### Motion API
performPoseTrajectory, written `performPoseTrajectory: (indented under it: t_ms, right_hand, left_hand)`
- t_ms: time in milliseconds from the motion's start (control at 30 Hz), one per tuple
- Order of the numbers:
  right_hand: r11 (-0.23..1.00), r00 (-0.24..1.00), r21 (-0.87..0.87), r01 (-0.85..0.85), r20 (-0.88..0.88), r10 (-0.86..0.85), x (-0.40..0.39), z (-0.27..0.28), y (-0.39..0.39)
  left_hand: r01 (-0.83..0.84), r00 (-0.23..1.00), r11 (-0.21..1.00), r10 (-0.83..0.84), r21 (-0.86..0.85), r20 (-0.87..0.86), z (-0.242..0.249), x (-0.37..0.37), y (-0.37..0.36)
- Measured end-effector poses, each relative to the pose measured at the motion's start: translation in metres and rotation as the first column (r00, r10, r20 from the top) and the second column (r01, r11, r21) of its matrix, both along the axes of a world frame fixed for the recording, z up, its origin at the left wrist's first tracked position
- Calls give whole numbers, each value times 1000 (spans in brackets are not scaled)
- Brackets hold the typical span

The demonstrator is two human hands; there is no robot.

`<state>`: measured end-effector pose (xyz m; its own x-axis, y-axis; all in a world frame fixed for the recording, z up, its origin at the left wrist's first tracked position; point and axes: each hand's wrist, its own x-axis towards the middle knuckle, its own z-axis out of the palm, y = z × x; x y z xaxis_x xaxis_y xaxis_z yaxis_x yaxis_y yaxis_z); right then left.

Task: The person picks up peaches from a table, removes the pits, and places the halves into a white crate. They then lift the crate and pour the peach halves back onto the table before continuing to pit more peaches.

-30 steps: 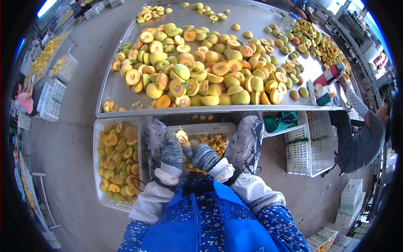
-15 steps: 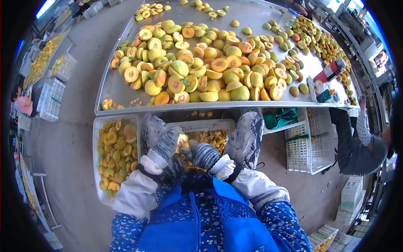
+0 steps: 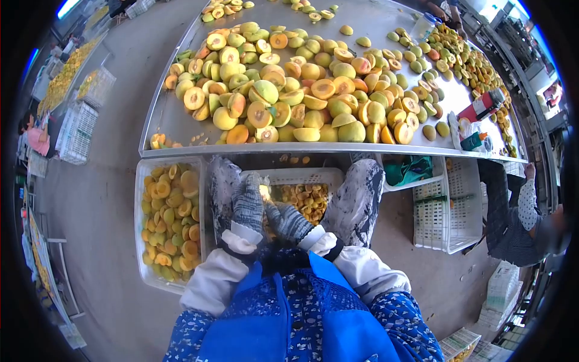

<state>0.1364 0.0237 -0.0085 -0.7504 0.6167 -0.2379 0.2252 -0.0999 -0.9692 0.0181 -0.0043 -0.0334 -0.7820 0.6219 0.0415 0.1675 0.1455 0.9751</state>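
Observation:
My left hand (image 3: 248,208), in a grey knitted glove, is closed around a piece of yellow fruit (image 3: 265,192) that shows at its fingertips. Close beside it on the right, my right hand (image 3: 289,221), gloved alike, has its fingers curled near the same fruit; what it holds is hidden. Both hands are over the near left part of a white basket (image 3: 301,176) between my knees, with small orange fruit pieces (image 3: 309,200) inside. To the left stands a white crate (image 3: 140,223) filled with halved fruit (image 3: 172,211).
A metal table (image 3: 301,148) with a heap of halved fruit (image 3: 271,90) lies ahead. A red bottle (image 3: 480,105) and a green bottle (image 3: 473,141) are at its right. Another crate (image 3: 431,223) stands right; a person (image 3: 518,223) sits beyond it.
My left hand has moved slightly right and turned more upright. My right hand has shifted a little left. The whole view has shifted slightly.

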Motion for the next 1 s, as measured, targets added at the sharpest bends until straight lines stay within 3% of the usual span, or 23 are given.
performPoseTrajectory:
  t_ms: [33, 67, 133, 167, 200, 233, 267, 333, 367, 400, 467, 500, 533, 600, 667, 733, 767, 800, 867, 900, 933, 967, 1000]
  right_hand:
    - [1000, 1000, 14, -16, 5, 16, 0, -4, 3]
    - [999, 999, 27, -34, 10, 34, 1, -5, 6]
    - [998, 998, 21, -55, 13, 55, 7, -8, 9]
    - [918, 993, 389, -80, -48, 107, 10, -15, 11]
    - [711, 979, 701, -63, -93, 179, 12, -21, 11]
    - [960, 970, 256, -117, -177, 165, 13, -14, 9]
    - [957, 967, 258, -133, -176, 182, 13, -23, 8]
    - [976, 973, 196, -98, -189, 135, 12, -39, 7]
    - [886, 959, 456, -85, -203, 197, 17, -27, 11]
    - [884, 958, 458, -90, -203, 202, 16, -33, 10]
    - [448, 982, 894, -25, -62, 180, 10, -36, 10]
    - [552, 979, 833, -30, -88, 185, 10, -38, 9]
    - [557, 979, 830, -32, -85, 183, 8, -35, 8]
    - [691, 985, 718, -81, -50, 167, 5, -32, 9]
    - [703, 980, 710, -46, -105, 170, 7, -27, 12]
    - [840, 974, 511, -184, -23, 227, 15, -21, 14]
    - [918, 966, 314, -240, -13, 257, 15, 5, 19]
    - [919, 967, 314, -239, -11, 255, 14, 4, 17]
    - [878, 983, 467, -103, -87, 161, 7, -7, 16]
    - [643, 980, 765, -31, -102, 168, 8, -27, 16]
    - [642, 980, 766, -29, -104, 169, 6, -16, 14]
    - [840, 981, 542, 0, -162, 104, 4, 2, 9]
    - [963, 980, 268, 27, -195, 27, 3, 11, 6]
  left_hand:
    - [48, 952, 999, -45, -3, 304, 28, 0, 3]
    - [93, 812, 996, -83, 11, 578, 53, 1, 5]
    - [-9, 793, 992, -67, 122, 606, 58, 6, 13]
    - [126, 823, 992, -120, 28, 556, 45, -2, 17]
    - [250, 842, 965, -177, -78, 510, 35, -9, 18]
    - [240, 868, 970, -197, -38, 456, 64, 2, 18]
    - [223, 871, 974, -183, -36, 457, 71, 1, 20]
    - [352, 806, 932, -254, -88, 535, 77, -2, 25]
    - [353, 747, 934, -247, -53, 617, 70, -4, 26]
    - [348, 749, 936, -245, -51, 616, 70, -3, 25]
    - [276, 860, 943, -156, -185, 485, 70, 0, 27]
    - [259, 922, 940, -173, -220, 346, 69, 1, 29]
    - [261, 921, 939, -172, -225, 351, 61, 2, 27]
    - [153, 966, 987, -161, 55, 203, 41, 5, 23]
    - [144, 946, 985, -164, 90, 278, 39, 4, 21]
    - [172, 949, 977, -197, 123, 244, 40, 0, 21]
    - [329, 917, 944, -320, 1, 240, 71, -1, 17]
    - [331, 915, 944, -322, 2, 242, 70, -4, 19]
    - [370, 850, 927, -313, -56, 424, 66, -12, 24]
    - [258, 916, 966, -255, 32, 311, 52, -11, 27]
    - [258, 917, 966, -255, 33, 308, 53, -10, 25]
    - [238, 920, 970, -239, 43, 309, 55, -9, 22]
    - [216, 924, 975, -222, 53, 313, 55, -7, 20]
